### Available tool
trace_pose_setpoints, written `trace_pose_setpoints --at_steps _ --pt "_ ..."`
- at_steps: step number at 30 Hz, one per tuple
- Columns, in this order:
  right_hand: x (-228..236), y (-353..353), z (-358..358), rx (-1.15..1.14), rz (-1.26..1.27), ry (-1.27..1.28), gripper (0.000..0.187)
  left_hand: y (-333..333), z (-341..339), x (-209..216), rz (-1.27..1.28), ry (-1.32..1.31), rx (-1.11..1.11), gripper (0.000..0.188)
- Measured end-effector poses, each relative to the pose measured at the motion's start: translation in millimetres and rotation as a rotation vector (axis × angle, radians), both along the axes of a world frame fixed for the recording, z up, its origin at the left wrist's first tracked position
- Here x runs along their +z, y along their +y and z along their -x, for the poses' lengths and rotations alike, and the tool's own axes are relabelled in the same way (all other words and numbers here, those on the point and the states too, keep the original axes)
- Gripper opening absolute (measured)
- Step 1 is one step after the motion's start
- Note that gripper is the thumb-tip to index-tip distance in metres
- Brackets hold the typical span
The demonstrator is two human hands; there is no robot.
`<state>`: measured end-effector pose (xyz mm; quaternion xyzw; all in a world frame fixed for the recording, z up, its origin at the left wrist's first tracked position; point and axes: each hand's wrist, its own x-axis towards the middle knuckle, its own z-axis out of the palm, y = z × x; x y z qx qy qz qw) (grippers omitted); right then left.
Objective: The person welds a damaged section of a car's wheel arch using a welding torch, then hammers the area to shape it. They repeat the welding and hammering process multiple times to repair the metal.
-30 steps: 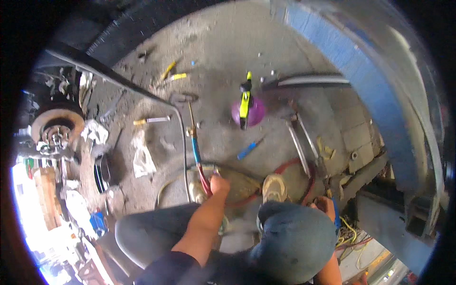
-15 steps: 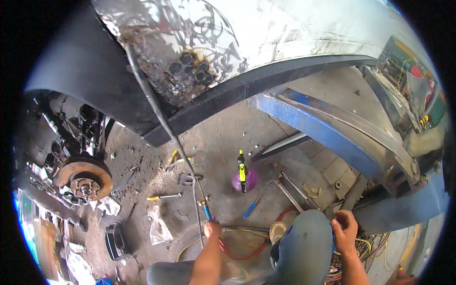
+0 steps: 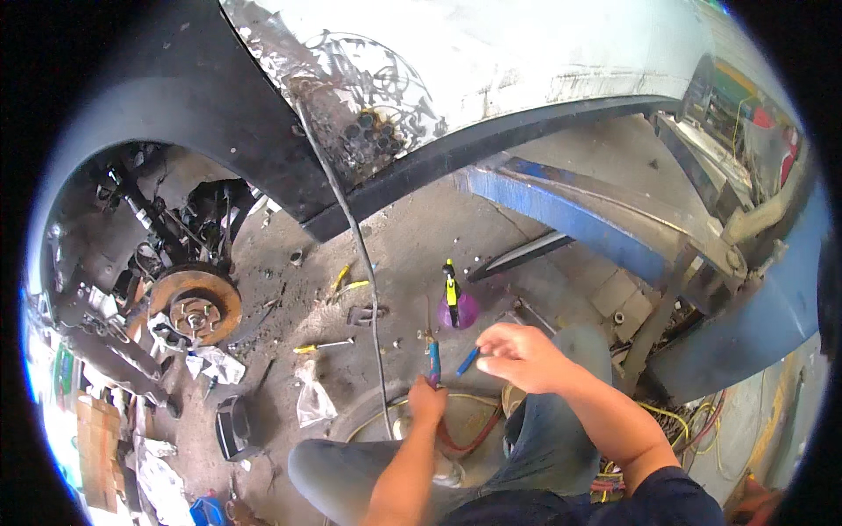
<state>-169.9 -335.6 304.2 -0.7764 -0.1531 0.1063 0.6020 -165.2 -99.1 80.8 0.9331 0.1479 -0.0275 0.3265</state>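
A person crouches on a stained concrete floor (image 3: 421,245) beside a raised car with a scorched, rust-pitted white body panel (image 3: 491,53). The left hand (image 3: 427,401) is closed around the blue handle of a slim tool (image 3: 432,355) that stands upright just above the knuckles. The right hand (image 3: 524,355) hovers near it, fingers curled loosely with nothing clearly held; a short blue-handled screwdriver (image 3: 467,360) lies on the floor just beside its fingertips. A thin black cable (image 3: 360,254) hangs from the burnt patch of the panel down to a round metal basin (image 3: 386,421) near the lower edge of the floor, ringed by a red hose (image 3: 465,431); what the basin contains cannot be made out. A purple funnel-shaped container (image 3: 458,310) holds a yellow-and-black tool upright at mid-floor. At the left edge, a rusty brake disc (image 3: 195,304) sits bare in the open wheel arch, crumpled rags beneath it.
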Motion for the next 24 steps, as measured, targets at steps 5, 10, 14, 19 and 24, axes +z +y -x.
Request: trace_pose_setpoints --at_steps 5,10,14,19,24 --pt "-41.1 23.3 6.8 0.05 0.306 0.023 0.055 -20.4 61.4 63.0 -0.006 -0.251 -0.014 0.026" --pt "-65.1 36.5 11.5 -0.086 0.409 0.093 0.067 -44.8 109.0 103.1 -0.011 -0.452 -0.227 0.024" --pt "-53.3 54.1 29.3 -0.202 -0.518 0.466 0.024 -63.8 122.1 122.8 0.013 -0.606 -0.395 0.031" --pt "19.1 55.7 35.1 -0.25 -0.682 0.042 0.013 -61.0 84.1 178.8 0.004 -0.66 -0.491 0.034" --pt "103.4 48.1 -15.4 -0.366 -0.799 -0.363 0.016 -18.1 18.5 284.9 0.153 -1.024 -0.596 0.037"
